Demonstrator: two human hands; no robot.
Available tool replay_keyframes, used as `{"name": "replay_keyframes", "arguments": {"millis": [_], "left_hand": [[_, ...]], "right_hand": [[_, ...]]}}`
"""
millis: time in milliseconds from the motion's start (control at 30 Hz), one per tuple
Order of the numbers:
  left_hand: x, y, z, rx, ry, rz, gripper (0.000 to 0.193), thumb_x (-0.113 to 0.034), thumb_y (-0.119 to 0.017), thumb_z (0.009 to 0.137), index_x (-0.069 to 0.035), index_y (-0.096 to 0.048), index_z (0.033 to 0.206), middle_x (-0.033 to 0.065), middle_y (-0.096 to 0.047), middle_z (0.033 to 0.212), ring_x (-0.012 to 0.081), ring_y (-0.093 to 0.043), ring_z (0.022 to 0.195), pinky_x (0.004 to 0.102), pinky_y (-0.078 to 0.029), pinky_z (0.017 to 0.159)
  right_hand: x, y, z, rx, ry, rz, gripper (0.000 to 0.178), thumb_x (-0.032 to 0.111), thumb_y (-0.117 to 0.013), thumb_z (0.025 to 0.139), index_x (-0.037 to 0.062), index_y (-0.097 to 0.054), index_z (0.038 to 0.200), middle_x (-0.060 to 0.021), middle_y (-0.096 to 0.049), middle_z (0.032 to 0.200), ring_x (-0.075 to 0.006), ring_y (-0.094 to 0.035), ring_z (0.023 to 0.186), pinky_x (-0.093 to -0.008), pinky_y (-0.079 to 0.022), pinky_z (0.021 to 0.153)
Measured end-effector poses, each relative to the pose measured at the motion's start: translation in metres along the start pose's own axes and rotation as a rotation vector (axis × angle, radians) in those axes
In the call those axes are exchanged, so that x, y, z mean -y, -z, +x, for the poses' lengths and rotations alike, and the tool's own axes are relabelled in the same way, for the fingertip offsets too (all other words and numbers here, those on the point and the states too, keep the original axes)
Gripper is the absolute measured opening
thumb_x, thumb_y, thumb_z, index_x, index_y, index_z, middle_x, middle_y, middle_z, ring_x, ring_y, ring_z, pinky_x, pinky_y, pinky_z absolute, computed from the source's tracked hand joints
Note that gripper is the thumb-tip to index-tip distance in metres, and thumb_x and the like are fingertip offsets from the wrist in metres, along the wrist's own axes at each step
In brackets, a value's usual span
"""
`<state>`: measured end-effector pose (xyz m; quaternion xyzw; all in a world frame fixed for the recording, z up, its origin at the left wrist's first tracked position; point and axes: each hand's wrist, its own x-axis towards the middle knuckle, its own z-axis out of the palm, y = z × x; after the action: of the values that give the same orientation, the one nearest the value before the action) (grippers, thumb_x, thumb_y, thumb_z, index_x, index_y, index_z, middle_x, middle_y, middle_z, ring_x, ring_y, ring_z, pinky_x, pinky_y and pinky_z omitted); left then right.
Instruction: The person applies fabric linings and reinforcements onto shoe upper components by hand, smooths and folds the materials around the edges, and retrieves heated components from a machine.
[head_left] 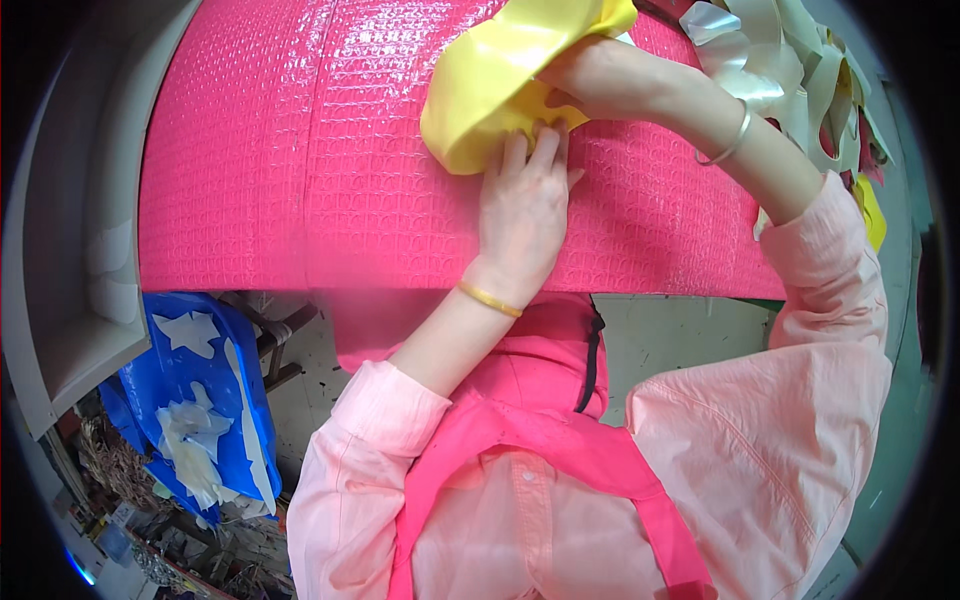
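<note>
1. My left hand (522,200) lies flat, palm down, on the pink textured sheet (300,150), fingers stretched forward and close together, their tips pressing the lower edge of the yellow strip (490,85).
2. There's a thin gold bangle (489,298) on that wrist, right at the near edge of the sheet.
3. My right hand (590,75) comes in from the right, across the top of the sheet, and it's closed on the yellow strip, holding the upper part up off the surface; the fingers are mostly hidden behind the yellow, so I can't say exactly how they wrap it.
4. A silver bangle (728,142) sits on my right forearm.
5. The yellow strip is wide and glossy, curling in a loop between both hands, its lower fold touching the pink sheet just ahead of my left fingertips.
6. The pink sheet covers the worktop from the left edge across to the right, embossed all over with a small repeated pattern.
7. Beyond my right arm, at the top right, a heap of pale and silvery cut-offs (790,60) is piled up.
8. Down at lower left, below the worktop, a blue bag (190,400) holds white scraps.
9. My pink apron (530,440) and light pink sleeves fill the bottom of the view.
</note>
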<state>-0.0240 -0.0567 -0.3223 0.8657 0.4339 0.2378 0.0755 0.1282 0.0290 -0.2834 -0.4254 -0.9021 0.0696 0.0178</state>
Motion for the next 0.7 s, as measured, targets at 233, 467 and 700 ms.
{"name": "replay_keyframes", "arguments": {"millis": [233, 467, 700], "left_hand": [[-0.006, -0.011, 0.007, -0.112, -0.040, 0.099, 0.043, -0.023, -0.055, 0.074, 0.002, -0.048, 0.108, 0.0092, -0.044, 0.107, 0.0232, -0.043, 0.091, 0.0345, -0.037, 0.082], [-0.016, -0.018, 0.016, 0.025, -0.047, 0.244, 0.043, -0.023, -0.054, 0.076, 0.000, -0.046, 0.110, 0.0101, -0.044, 0.108, 0.0265, -0.042, 0.095, 0.0383, -0.036, 0.086], [-0.010, -0.024, 0.019, -0.090, -0.035, 0.065, 0.044, -0.029, -0.052, 0.077, -0.002, -0.047, 0.111, 0.0092, -0.048, 0.108, 0.0235, -0.044, 0.096, 0.0381, -0.034, 0.087]], "right_hand": [[0.017, 0.024, 0.005, 0.206, 0.143, -0.316, 0.015, 0.012, -0.056, 0.065, 0.0022, -0.061, 0.076, -0.0132, -0.060, 0.070, -0.0258, -0.060, 0.067, -0.0327, -0.048, 0.060], [0.000, 0.014, 0.006, 0.347, -0.042, -0.425, 0.021, 0.016, -0.053, 0.071, 0.0046, -0.059, 0.088, -0.0123, -0.060, 0.079, -0.0250, -0.059, 0.073, -0.0315, -0.047, 0.064], [-0.004, 0.009, 0.014, 0.579, -0.007, -0.930, 0.030, 0.025, -0.042, 0.079, 0.0102, -0.053, 0.103, -0.0059, -0.057, 0.101, -0.0174, -0.055, 0.089, -0.0245, -0.042, 0.078]]}}
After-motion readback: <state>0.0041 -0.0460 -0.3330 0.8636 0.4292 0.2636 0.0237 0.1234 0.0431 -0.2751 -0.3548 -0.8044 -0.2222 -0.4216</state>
